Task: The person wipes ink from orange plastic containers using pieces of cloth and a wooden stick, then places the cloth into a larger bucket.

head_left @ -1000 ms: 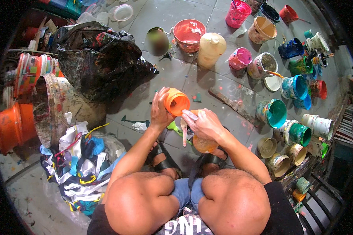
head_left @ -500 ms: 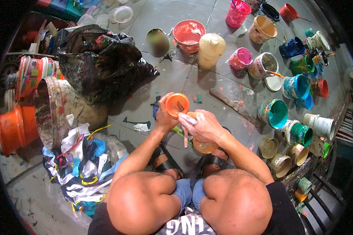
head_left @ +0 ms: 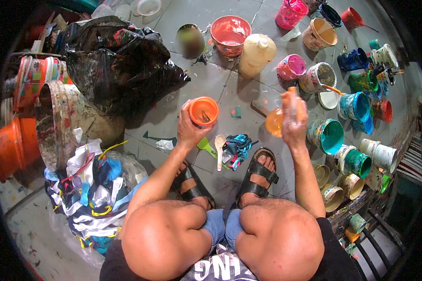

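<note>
My left hand [head_left: 189,130] grips a small orange cup [head_left: 204,109] by its side, its mouth tilted toward me; a little dark, streaky matter lies at the bottom. Off to the right, my right hand [head_left: 295,130] is closed around a spray bottle [head_left: 274,123] with an orange head and orange liquid, smeared by motion. Between my hands, on the floor, lie a white spoon [head_left: 219,149], a green plastic scraper [head_left: 206,147] and a small tangle of blue and black strips [head_left: 239,147].
Several paint-smeared buckets [head_left: 330,136] line the right. A cloudy jug [head_left: 257,57] and a red basin [head_left: 229,33] stand ahead. A black plastic bag [head_left: 119,70], a large stained bucket [head_left: 56,126] and a bag of fabric scraps [head_left: 96,196] sit to my left. A flat bar [head_left: 259,107] lies beyond the bottle.
My right hand has swung away from the cup to the right, carrying the spray bottle. The cup has shifted slightly left and toward the floor scraps' far side; the spoon and strips now show.
</note>
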{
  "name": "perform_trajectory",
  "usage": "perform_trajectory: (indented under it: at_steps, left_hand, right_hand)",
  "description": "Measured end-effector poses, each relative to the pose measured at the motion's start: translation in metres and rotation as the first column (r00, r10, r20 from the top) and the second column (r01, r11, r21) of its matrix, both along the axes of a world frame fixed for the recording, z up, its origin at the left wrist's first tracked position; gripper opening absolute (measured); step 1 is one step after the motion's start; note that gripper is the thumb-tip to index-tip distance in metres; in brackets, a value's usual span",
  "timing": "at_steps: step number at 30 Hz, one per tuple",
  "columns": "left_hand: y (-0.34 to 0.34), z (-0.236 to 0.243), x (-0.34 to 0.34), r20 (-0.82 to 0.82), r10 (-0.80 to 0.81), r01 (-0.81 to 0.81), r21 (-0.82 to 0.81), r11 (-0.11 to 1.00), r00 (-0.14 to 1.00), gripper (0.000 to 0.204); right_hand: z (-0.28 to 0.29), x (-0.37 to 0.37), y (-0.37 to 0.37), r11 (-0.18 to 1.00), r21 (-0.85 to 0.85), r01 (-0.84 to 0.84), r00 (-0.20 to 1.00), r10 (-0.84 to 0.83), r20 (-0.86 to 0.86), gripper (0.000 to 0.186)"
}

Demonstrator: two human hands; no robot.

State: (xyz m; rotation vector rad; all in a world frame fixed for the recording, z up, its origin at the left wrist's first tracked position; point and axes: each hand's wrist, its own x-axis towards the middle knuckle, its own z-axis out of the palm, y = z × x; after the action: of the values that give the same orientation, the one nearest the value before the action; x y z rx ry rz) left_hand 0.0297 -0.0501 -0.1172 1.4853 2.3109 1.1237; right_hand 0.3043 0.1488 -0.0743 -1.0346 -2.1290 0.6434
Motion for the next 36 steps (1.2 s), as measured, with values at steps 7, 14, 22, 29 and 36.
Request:
perform_trajectory:
  at_steps: [7, 14, 22, 29, 36]
  left_hand:
    - [0.013, 0.000, -0.004, -0.090, 0.098, -0.102, -0.033, 0.994, 0.991, 0.092]
    - [0.033, -0.012, 0.006, 0.073, 0.157, -0.141, -0.182, 0.973, 0.985, 0.098]
    - [-0.014, -0.007, -0.026, -0.109, 0.079, -0.096, -0.163, 0.982, 0.991, 0.098]
    - [-0.051, 0.000, -0.029, -0.039, 0.124, -0.127, -0.480, 0.868, 0.992, 0.060]
    - [-0.072, 0.004, -0.041, 0.006, 0.127, -0.108, -0.496, 0.861, 0.992, 0.029]
  right_hand:
    - [-0.022, 0.001, 0.043, 0.944, -0.007, 0.329, 0.921, -0.323, -0.218, 0.056]
    - [-0.049, 0.028, 0.008, 0.917, -0.066, 0.394, 0.919, -0.391, 0.057, 0.088]
    - [0.015, 0.010, -0.146, 0.564, -0.760, 0.323, 0.926, -0.355, 0.130, 0.081]
    - [-0.005, -0.033, -0.127, 0.805, -0.359, -0.473, 0.649, 0.594, 0.476, 0.061]
    - [0.004, -0.037, -0.106, 0.757, -0.547, -0.358, 0.795, 0.554, 0.247, 0.032]
